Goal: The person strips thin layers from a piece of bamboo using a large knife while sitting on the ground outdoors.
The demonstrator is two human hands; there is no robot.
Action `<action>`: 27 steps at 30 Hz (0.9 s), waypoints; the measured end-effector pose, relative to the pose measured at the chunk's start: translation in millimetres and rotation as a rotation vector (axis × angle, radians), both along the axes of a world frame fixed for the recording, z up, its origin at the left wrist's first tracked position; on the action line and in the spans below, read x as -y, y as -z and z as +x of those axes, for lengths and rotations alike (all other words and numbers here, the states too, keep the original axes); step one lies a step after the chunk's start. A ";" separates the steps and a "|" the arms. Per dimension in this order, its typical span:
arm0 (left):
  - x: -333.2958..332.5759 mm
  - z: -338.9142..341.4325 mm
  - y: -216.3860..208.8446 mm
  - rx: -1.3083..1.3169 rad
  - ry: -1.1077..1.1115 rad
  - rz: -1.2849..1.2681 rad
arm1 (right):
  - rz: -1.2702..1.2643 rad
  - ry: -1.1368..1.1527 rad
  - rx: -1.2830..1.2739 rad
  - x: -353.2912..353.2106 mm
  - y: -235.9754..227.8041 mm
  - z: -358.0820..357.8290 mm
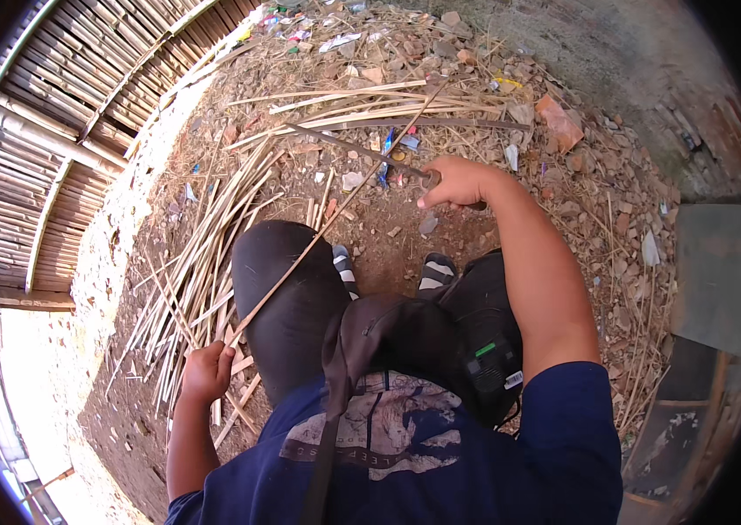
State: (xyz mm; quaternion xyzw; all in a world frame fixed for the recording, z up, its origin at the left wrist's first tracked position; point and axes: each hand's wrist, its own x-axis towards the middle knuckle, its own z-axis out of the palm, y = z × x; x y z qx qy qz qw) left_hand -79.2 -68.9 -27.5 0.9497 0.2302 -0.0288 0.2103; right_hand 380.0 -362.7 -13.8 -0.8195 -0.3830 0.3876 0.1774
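I sit low over the ground, and a long thin bamboo strip [316,238] slants across my right-leaning view from near my left knee to the far debris. My left hand [207,372] is closed around its near end, beside that knee. In my right hand [462,184], fingers wrapped round the handle, is a long-bladed knife [344,144]. Its dark, narrow blade points left and crosses the strip beyond my knees; whether they touch I cannot tell. A pile of split bamboo strips [204,271] lies to the left of my leg.
More bamboo strips [361,105] lie across the ground ahead. Broken brick, dry straw and plastic scraps cover the soil [563,201]. A bamboo-slat structure [55,114] stands at far left, a worn wall [650,79] at far right. Grey panels [716,271] stand at right.
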 end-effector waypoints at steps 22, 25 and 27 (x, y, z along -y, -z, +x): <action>3.0 -1.8 -5.4 -0.039 -0.022 0.022 | 0.022 0.015 0.108 5.1 3.0 -0.9; -0.8 -0.8 -10.1 0.006 0.012 0.099 | -0.118 0.191 0.023 13.8 -16.4 16.2; 1.4 -7.2 -16.5 -0.008 0.029 0.101 | 0.039 0.073 0.220 7.8 -1.4 9.1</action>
